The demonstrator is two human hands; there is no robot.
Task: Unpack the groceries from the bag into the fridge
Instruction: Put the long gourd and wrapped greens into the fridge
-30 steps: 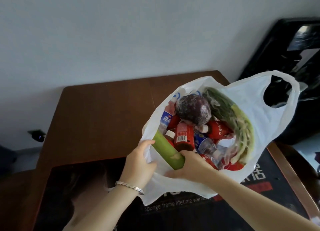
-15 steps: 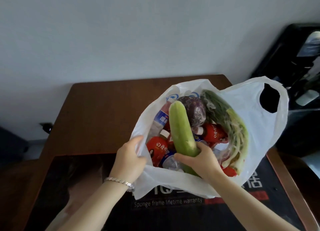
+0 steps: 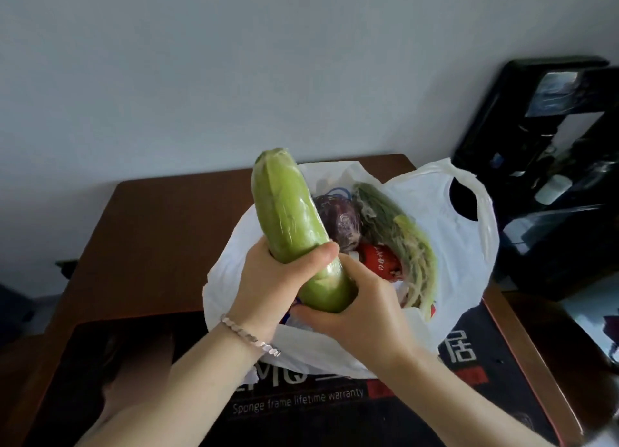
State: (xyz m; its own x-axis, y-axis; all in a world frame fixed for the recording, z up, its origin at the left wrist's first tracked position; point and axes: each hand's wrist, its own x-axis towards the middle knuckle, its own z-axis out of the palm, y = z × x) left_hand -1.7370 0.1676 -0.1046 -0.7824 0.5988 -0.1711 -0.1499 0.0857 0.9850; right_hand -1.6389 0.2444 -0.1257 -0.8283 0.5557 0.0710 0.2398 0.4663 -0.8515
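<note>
A long pale green squash (image 3: 288, 212) wrapped in clear film stands nearly upright above the white plastic bag (image 3: 465, 239). Both hands grip its lower half: my left hand (image 3: 274, 279) wraps the middle, my right hand (image 3: 361, 309) cups the bottom end. The open bag sits on the brown table (image 3: 160, 245). Inside it I see a wrapped purple cabbage (image 3: 338, 222), a bundle of green stalks (image 3: 398, 242) and a red packet (image 3: 382, 262). Other items in the bag are hidden behind my hands.
A black mat (image 3: 301, 409) with white lettering covers the table's near part, under the bag. A black appliance (image 3: 552, 165) with shelves stands at the right, close to the bag's handle. A plain grey wall rises behind the table.
The squash has come up out of the bag and stands higher. My left hand has left the bag's rim and taken hold of the squash beside my right hand.
</note>
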